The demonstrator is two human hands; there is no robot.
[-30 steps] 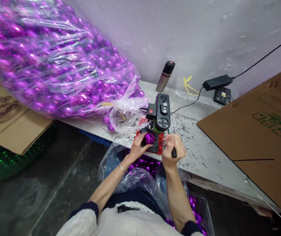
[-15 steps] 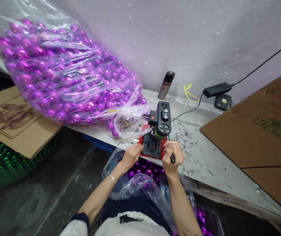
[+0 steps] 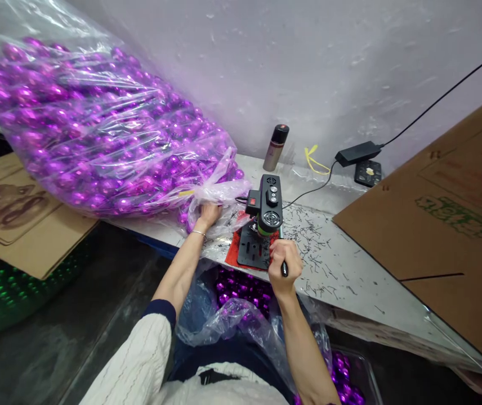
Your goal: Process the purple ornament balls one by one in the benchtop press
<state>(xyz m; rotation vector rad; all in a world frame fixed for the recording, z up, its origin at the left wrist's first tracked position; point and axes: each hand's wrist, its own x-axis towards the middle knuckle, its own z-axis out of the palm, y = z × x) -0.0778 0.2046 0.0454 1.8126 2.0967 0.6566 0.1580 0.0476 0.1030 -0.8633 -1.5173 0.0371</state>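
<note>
My right hand is wrapped round the black-tipped lever handle of a small black press-like machine. The machine stands on a red cloth, with a slotted black base plate at its front. My left hand reaches into the gathered mouth of a big clear plastic bag full of shiny purple balls. Plastic and the hand itself hide its fingers, so I cannot see whether it holds a ball.
Small black bits litter the white table. Behind the machine stand a spray can and a black power adapter with its cord. A cardboard box occupies the right. Below the table edge, an open bag holds purple balls.
My left hand has moved from beside the base plate, up and left, into the bag's mouth. My right hand stays on the lever handle. The view has shifted slightly.
</note>
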